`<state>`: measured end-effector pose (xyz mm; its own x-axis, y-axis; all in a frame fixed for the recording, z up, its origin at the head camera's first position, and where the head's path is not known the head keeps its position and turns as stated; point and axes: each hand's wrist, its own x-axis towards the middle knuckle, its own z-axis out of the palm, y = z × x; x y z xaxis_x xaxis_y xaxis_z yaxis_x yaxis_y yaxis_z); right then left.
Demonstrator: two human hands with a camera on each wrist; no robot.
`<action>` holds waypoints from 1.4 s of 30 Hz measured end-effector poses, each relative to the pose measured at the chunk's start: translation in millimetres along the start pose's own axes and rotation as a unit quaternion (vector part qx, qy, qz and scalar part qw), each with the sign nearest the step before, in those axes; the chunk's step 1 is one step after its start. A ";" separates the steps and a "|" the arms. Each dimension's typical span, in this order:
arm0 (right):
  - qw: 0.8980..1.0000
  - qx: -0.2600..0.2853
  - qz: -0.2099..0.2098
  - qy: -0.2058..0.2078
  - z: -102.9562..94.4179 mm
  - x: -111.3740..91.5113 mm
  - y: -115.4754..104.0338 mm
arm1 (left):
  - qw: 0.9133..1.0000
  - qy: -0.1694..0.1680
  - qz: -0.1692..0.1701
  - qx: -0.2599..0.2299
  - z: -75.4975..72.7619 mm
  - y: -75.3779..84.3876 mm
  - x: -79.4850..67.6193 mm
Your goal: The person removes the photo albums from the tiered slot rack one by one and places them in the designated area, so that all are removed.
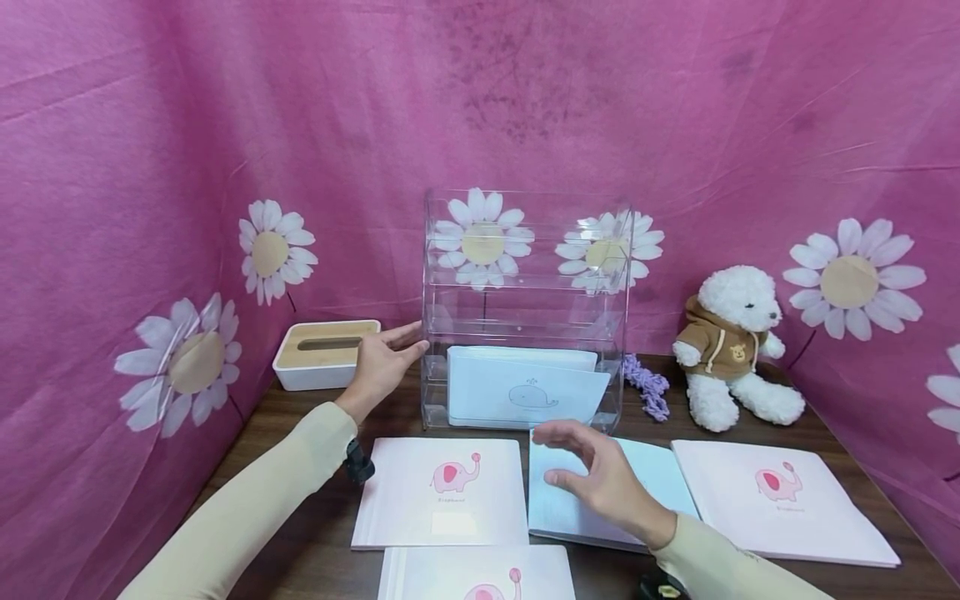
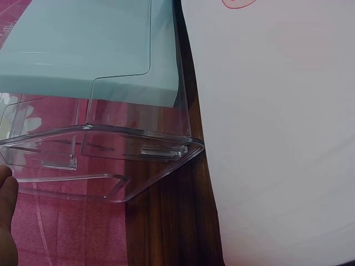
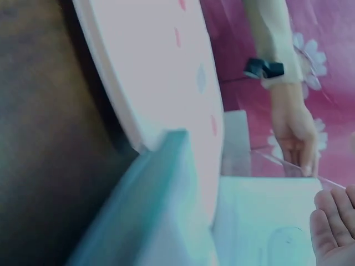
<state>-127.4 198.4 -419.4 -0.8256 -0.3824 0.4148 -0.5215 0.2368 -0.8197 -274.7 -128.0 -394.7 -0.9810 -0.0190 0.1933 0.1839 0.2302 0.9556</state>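
Observation:
A clear plastic tiered rack [image 1: 525, 330] stands against the back cloth. Its lowest tier holds light blue booklets [image 1: 487, 400], the front one with a whale drawing and leaning to one side. My left hand [image 1: 381, 367] rests its outstretched fingers against the rack's left side. Above a light blue booklet [image 1: 663, 479] on the table, my right hand [image 1: 611, 483] hangs with fingers loosely bent and nothing in them. Pink elephant booklets lie around it: one on the left [image 1: 405, 500], one on the right [image 1: 825, 517], and one in front [image 1: 420, 575], cut by the frame.
Behind my left hand sits a white tissue box [image 1: 315, 379] with a wooden lid. A white teddy bear [image 1: 738, 358] in a brown hoodie sits at the back right, with a purple knitted thing [image 1: 647, 387] between it and the rack. Pink flowered cloth [image 1: 337, 125] encloses the table.

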 end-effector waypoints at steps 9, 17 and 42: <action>0.999 -0.005 -0.028 0.021 -20.2 29.1 -10.0 | 1.000 0.000 -0.009 0.006 -0.5 0.3 -0.9; 0.995 -0.018 -0.082 0.053 -38.6 56.4 -15.3 | 1.000 -0.001 -0.010 0.010 -0.3 0.2 -0.6; 0.994 -0.035 0.048 0.096 -76.3 87.2 32.7 | 1.000 -0.003 0.004 0.001 -1.0 -0.9 0.1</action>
<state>-232.9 241.0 -379.9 -0.8947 -0.1793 0.4092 -0.4465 0.3278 -0.8326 -274.8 -129.2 -395.4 -0.9797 -0.0120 0.2003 0.1921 0.2322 0.9535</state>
